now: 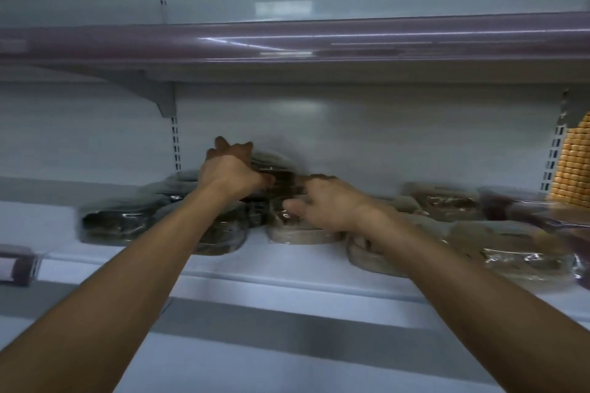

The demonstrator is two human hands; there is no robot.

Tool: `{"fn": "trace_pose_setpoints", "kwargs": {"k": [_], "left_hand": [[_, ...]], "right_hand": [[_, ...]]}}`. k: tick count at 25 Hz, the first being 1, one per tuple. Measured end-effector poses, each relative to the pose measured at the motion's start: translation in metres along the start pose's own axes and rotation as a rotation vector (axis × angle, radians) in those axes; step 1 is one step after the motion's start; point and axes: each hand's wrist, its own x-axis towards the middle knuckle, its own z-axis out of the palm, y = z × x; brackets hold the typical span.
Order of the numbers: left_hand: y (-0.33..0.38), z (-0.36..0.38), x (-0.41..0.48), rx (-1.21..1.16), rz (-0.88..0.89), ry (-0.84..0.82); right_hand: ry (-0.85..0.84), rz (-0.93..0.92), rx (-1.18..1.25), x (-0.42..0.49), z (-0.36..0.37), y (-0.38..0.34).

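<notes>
a white metal shop shelving unit is seen from close by. an upper shelf with a glossy mauve front edge is carried across the whole width, and streaks of light are mirrored along it. it is held at the left by a grey bracket hooked into a slotted upright; a second slotted upright is seen at the right. the pale back panel is dimly lit, with a soft bright patch reflected near its middle. the lower shelf is white, with a grey strip below its front. a mauve label holder is fixed at the far left, and stacked yellow goods are cut off by the right edge.
</notes>
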Motion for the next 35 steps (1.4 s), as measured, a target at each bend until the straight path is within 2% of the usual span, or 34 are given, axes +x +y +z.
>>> {"fn": "trace_pose_setpoints", "kwargs": {"k": [3, 5, 11, 13, 15, 16, 18, 19, 21, 24, 27, 29, 32, 35], "left_hand": [[-0.036, 0.003, 0.0, -0.012, -0.091, 0.065], [-0.049, 0.008, 0.001, -0.014, -0.109, 0.061], [-0.053, 0.021, 0.007, 0.066, -0.156, 0.033], [-0.042, 0.025, 0.002, 0.163, -0.008, 0.131], [-0.022, 0.034, 0.003, 0.127, 0.256, 0.162], [-0.009, 0.037, 0.004, 0.025, 0.336, 0.079], [0.014, 0.048, 0.016, -0.165, 0.355, -0.158], [0.025, 0.054, 0.022, -0.192, 0.334, -0.265], [0.043, 0.07, 0.033, -0.1, 0.299, -0.414], [0.064, 0.091, 0.038, -0.02, 0.247, -0.435], [0.076, 0.114, 0.048, -0.103, 0.088, -0.387], [0.081, 0.121, 0.051, -0.133, 0.054, -0.383], [0.089, 0.124, 0.051, -0.211, 0.182, -0.361], [0.094, 0.12, 0.049, -0.303, 0.32, -0.419]], "right_hand": [[-0.108, -0.049, -0.079, 0.01, 0.022, -0.024], [-0.099, -0.02, -0.216, 0.01, 0.031, -0.023], [-0.104, 0.125, -0.319, 0.0, 0.028, 0.009], [-0.107, 0.16, -0.316, 0.002, 0.028, 0.01], [-0.095, 0.188, -0.36, 0.001, 0.028, 0.001], [-0.06, 0.183, -0.408, -0.002, 0.028, -0.005], [0.053, 0.143, -0.467, -0.018, 0.025, -0.012], [0.103, 0.135, -0.472, -0.034, 0.022, -0.012], [0.159, 0.206, -0.461, -0.072, 0.012, 0.004], [0.172, 0.426, -0.424, -0.131, -0.009, 0.046], [0.141, 0.532, -0.299, -0.168, -0.02, 0.076], [0.145, 0.568, -0.29, -0.178, -0.02, 0.084], [0.174, 0.555, -0.318, -0.176, -0.014, 0.088], [0.201, 0.521, -0.305, -0.169, -0.01, 0.089]]}}
